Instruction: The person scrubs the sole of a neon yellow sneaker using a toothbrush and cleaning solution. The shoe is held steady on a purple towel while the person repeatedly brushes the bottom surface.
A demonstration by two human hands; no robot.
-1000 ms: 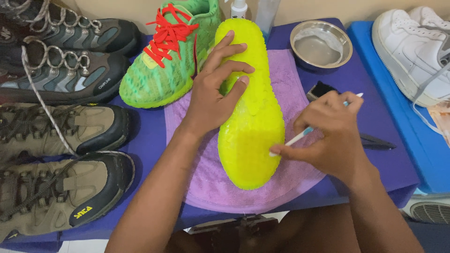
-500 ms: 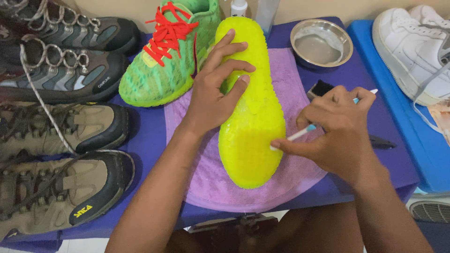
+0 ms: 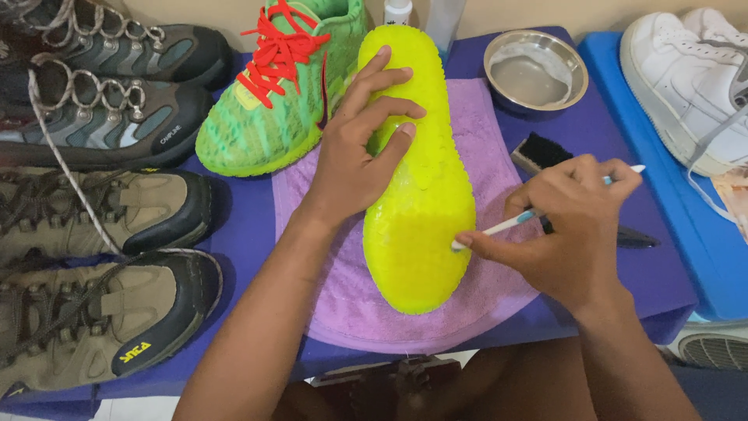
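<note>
Yellow sole of upturned shoe faces you, lying on purple towel at centre of blue surface. Your left hand spread half open, fingers pressing sole near midfoot, palm against shoe's side. Your right hand closed around white toothbrush, forefinger along handle, brush tip touching sole's heel edge. Black brush lies just behind right hand. Steel bowl beyond towel. Green shoe with red laces beside sole.

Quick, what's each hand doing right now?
Left hand: open, pressing on the upturned yellow shoe sole.
Right hand: closed, holding a toothbrush against it.
</note>
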